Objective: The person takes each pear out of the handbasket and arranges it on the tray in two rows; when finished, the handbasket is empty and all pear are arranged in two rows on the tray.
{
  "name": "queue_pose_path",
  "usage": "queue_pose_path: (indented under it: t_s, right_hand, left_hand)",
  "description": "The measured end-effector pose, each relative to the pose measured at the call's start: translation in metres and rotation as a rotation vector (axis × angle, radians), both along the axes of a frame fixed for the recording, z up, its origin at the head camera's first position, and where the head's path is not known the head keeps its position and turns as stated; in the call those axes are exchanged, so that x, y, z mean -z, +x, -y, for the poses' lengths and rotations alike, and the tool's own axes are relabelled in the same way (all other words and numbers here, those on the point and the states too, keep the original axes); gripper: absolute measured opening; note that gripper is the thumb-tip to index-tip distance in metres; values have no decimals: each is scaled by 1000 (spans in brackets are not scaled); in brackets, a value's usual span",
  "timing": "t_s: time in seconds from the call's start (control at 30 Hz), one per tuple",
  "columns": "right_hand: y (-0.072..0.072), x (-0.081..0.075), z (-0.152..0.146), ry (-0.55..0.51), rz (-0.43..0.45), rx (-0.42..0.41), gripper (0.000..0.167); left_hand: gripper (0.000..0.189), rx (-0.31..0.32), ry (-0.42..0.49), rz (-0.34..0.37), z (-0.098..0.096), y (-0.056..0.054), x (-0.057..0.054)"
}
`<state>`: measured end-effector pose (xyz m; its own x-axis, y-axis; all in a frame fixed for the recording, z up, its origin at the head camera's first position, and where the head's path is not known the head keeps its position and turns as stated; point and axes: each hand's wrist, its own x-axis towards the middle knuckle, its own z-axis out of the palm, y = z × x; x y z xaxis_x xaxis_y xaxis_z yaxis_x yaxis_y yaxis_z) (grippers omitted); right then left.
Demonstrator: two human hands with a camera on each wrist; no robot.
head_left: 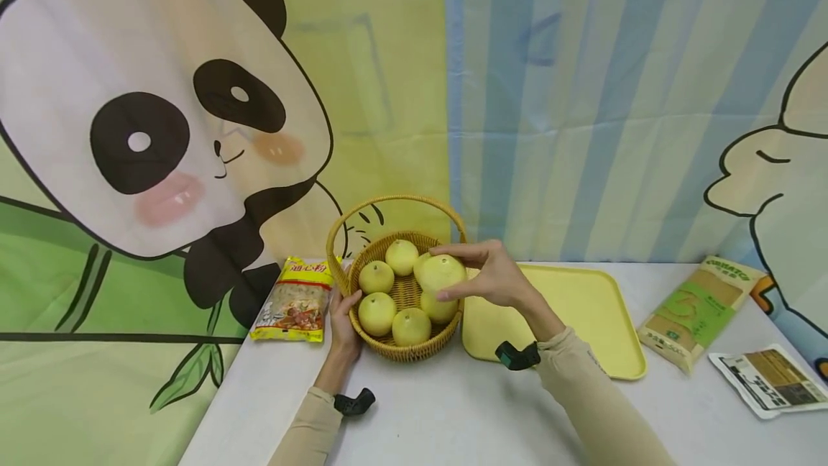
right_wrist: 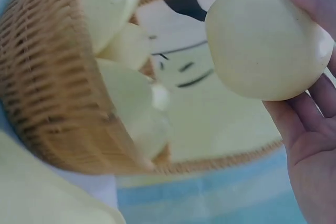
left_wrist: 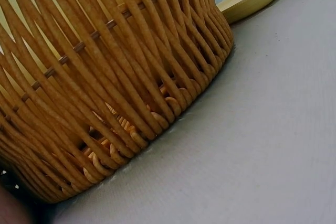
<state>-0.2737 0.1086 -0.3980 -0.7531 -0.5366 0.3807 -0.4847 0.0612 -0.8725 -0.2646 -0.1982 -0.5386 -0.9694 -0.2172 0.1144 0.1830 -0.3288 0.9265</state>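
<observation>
A round, pale yellow fruit [head_left: 443, 273], like a small melon, is held by my right hand [head_left: 494, 275] over the right side of the wicker basket [head_left: 401, 354]. In the right wrist view, the thumb and fingers curve round the fruit [right_wrist: 268, 40], which is clear of the rim. Several similar fruits [head_left: 411, 326] lie inside the basket. My left hand [head_left: 345, 323] grips the basket's left side, its thumb at the rim; its other fingers are mostly hidden. The left wrist view is filled by the basket's woven side [left_wrist: 115, 66], standing on the table.
A yellow tray [head_left: 569, 322] lies just right of the basket. On the left is a yellow-and-red food bag [head_left: 296, 300]. Farther right are a green-and-tan package [head_left: 701, 311] and a white-edged pouch [head_left: 773, 380]. A printed curtain [head_left: 550, 128] hangs behind the table.
</observation>
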Motion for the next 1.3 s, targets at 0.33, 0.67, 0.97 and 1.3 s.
queue_pose_path:
  t_s: [0.33, 0.67, 0.97, 1.3]
  right_hand:
    - [-8, -1, -57, -59, -18, 191, 64]
    - [-52, 48, -81, -170, 196, 281, 68]
    - [-73, 93, -77, -98, 364, 358, 72]
    - [-82, 107, -72, -49, 388, 362, 71]
  left_hand:
    - [67, 13, 8, 9, 0, 1, 0]
    - [66, 19, -6, 15, 1, -1, 2]
    - [66, 8, -9, 27, 1, 1, 1]
    - [65, 3, -24, 5, 1, 0, 0]
